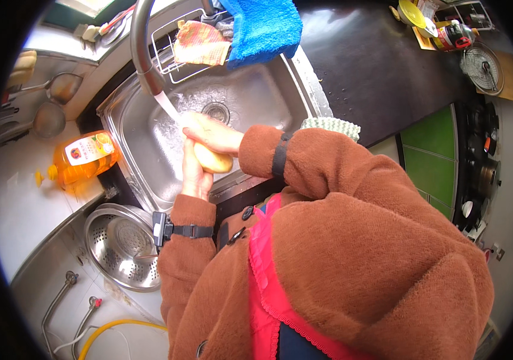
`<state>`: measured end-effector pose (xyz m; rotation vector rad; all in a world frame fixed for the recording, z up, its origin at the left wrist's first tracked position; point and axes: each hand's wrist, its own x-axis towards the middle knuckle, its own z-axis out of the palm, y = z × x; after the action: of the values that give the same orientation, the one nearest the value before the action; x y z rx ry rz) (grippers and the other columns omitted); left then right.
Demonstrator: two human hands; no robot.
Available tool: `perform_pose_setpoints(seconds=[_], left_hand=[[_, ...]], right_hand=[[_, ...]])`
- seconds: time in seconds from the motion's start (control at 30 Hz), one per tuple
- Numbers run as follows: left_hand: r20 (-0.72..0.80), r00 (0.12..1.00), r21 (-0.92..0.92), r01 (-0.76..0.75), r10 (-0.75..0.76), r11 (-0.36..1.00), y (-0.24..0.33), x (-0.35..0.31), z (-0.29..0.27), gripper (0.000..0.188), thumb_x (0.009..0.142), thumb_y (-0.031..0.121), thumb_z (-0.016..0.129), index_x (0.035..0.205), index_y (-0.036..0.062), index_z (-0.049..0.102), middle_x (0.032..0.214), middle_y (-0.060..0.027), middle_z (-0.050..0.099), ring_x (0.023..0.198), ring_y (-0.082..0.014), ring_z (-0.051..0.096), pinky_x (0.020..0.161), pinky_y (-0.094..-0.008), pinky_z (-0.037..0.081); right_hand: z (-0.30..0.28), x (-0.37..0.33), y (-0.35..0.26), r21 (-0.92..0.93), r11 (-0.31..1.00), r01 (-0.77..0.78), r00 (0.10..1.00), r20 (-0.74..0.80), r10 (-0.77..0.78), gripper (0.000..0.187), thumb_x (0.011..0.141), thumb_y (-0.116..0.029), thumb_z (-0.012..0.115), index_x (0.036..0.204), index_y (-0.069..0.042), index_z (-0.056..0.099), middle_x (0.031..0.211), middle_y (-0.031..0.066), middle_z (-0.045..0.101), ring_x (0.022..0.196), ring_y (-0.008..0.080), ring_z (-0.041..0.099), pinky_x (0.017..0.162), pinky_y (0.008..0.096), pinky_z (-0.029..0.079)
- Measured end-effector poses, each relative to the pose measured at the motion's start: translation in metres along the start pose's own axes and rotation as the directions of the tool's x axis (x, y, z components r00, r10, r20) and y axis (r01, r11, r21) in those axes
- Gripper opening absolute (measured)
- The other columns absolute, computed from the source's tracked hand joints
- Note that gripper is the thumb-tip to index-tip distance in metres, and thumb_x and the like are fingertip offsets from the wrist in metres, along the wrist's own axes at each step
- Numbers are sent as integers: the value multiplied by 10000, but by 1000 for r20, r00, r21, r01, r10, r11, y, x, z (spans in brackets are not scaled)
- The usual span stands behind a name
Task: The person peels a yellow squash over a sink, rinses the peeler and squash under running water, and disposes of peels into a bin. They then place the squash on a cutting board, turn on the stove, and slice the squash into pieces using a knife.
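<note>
The kitchen's dark counter [364, 78] runs right of the sink, hard and glossy, with droplets near the sink's edge. Beyond it is a green cupboard [430, 162]. The steel sink [148, 138] is wet and looks slick. A colander [103, 240] lies to its lower left, a blue towel [265, 30] hangs at its far side, and an orange bottle [88, 156] lies on the left ledge. The tap [139, 54] runs water onto the hands.

The right hand [216, 133] curls over the upper part of the potato [213, 161]; the left hand [194, 174] grasps it from the left. Some fingertips are hidden. The potato, if it is one, is between both hands, above the sink's near side. It should be firm, fairly light and slippery when wet, bruising little; its broad middle offers the surest hold.
</note>
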<state>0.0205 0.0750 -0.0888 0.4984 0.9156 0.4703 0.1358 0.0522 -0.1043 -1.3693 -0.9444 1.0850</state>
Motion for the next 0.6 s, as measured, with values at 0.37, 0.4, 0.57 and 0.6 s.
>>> perform_pose_setpoints(seconds=[0.37, 0.4, 0.57, 0.6], left_hand=[[68, 992, -83, 110, -104, 990, -5, -3, -11, 625, 929, 458, 616, 1395, 83, 434, 1291, -116, 561, 1173, -284, 571, 994, -498, 485], [17, 994, -113, 109, -108, 988, -3, -5, -15, 617, 926, 454, 622, 1390, 92, 439, 1276, -109, 570, 1159, -286, 579, 985, -510, 491], [-31, 998, -153, 47, -53, 987, 4, -8, -32, 555, 934, 428, 616, 1363, 105, 473, 1200, -84, 617, 1106, -276, 609, 984, -508, 495], [-49, 997, -162, 47, -55, 986, 4, -9, -35, 537, 928, 430, 618, 1341, 109, 496, 1182, -93, 625, 1081, -286, 615, 967, -516, 499]], right_hand=[[-24, 15, 24, 603, 715, -355, 878, -49, 477, 273, 941, -169, 557, 1129, 28, 582, 1000, 138, 663, 898, 245, 633, 812, 382, 512], [-32, 17, 32, 502, 817, -282, 878, -207, 431, 283, 939, -154, 548, 1151, 30, 580, 1031, 151, 665, 928, 259, 634, 837, 380, 505], [-108, 58, 94, -659, 661, -359, 884, -468, 14, 342, 951, -181, 487, 1227, -8, 589, 1222, 171, 625, 1098, 308, 600, 988, 394, 446], [-123, 72, 105, -812, 488, -321, 913, -403, -70, 340, 960, -191, 471, 1227, -19, 591, 1237, 174, 617, 1120, 316, 591, 999, 404, 441]])
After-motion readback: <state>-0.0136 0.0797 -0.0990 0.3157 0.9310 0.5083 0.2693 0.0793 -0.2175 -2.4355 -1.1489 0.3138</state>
